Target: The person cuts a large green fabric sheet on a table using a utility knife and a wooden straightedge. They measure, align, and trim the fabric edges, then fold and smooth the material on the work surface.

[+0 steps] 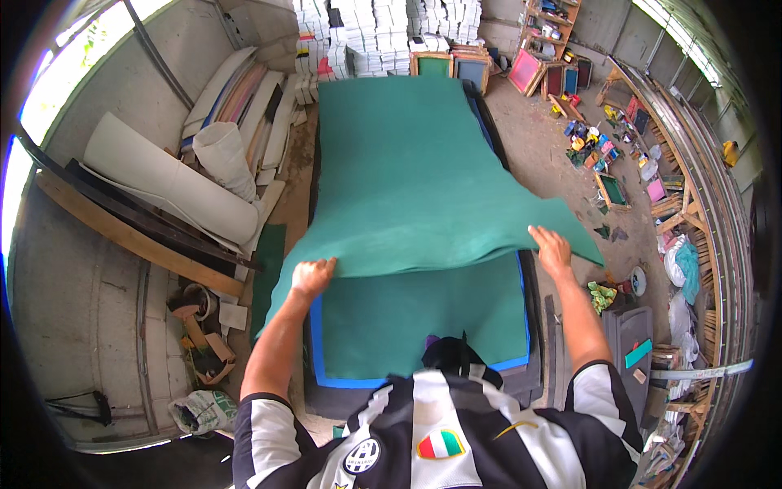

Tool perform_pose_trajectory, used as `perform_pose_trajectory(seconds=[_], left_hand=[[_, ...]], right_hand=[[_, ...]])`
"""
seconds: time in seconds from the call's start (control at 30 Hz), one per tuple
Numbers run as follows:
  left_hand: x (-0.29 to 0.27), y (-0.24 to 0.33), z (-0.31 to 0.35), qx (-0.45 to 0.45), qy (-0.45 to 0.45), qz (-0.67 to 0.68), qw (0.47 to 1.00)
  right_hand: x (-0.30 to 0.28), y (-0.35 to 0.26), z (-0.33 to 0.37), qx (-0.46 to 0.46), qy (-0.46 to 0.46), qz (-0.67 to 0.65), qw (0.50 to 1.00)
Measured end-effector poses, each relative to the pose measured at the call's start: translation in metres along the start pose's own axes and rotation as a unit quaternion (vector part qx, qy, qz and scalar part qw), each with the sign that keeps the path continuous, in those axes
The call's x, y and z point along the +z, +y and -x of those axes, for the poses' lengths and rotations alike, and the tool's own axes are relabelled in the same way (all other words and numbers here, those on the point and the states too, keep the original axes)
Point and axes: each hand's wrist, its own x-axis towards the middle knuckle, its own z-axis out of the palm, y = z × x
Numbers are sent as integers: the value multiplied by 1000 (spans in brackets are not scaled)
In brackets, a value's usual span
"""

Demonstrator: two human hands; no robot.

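A large green sheet (407, 171), thin and flexible like foam or rubber, stretches away from me with its near edge raised. My left hand (314, 279) is closed on that edge at the left. Further right, my right hand (551, 248) grips the same edge, its fingers over the top and the thumb side partly hidden. The sheet's right corner hangs past my right hand. Beneath lies another green sheet (407, 318), bordered by a blue layer (342, 381) and dark sheets (350, 401) at the bottom of the stack.
A white roll (171, 179) and leaning boards (236, 106) line the left wall. White stacks (366, 41) and framed screens (432, 64) stand at the back. Along the right are scattered small containers (590, 143), a white bucket (638, 281) and a long wooden rack (692, 187).
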Motion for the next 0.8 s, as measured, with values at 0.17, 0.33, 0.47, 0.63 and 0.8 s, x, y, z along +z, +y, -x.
perform_pose_trajectory(seconds=[0.17,0.33,0.47,0.63,0.8], left_hand=[[97,13,90,-12,-49,-15,999],[202,68,140,-7,-155,34,987],[251,103,206,-50,-272,67,959],[325,166,268,-51,-311,94,944],[401,214,337,-4,-372,90,924]], right_hand=[[114,-60,76,-36,-65,13,997],[176,-82,180,-15,-167,77,983],[235,-116,250,-19,-215,71,974],[298,-126,362,-32,-222,49,973],[348,-142,436,-48,-297,42,953]])
